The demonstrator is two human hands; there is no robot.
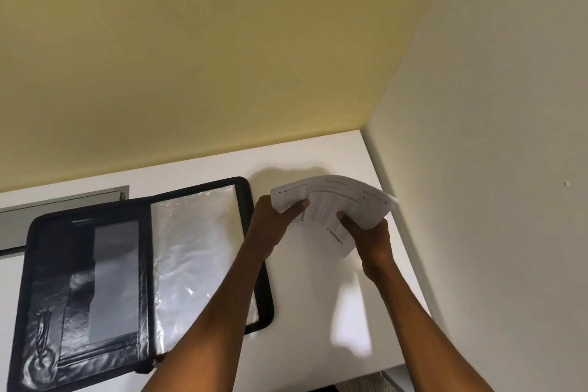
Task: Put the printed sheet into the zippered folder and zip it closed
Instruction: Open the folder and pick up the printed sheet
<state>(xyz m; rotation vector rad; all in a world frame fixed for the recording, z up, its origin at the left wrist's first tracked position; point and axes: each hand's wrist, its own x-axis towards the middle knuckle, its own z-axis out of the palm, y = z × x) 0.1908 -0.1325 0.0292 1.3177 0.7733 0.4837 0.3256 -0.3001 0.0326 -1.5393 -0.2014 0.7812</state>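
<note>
One printed sheet (334, 204), one zippered folder (140, 267), two hands, one table (318, 296).

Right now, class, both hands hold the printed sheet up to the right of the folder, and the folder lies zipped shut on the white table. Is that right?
Not quite. The head view shows the folder lying open on the white table, its clear plastic sleeve exposed. The rest holds: the left hand and right hand both hold the printed sheet up to its right.

1. The printed sheet (334, 200) carries lines of dark print and a headline along its far edge, upside down to the camera and too blurred to read.
2. No other lettering is legible anywhere.
</note>
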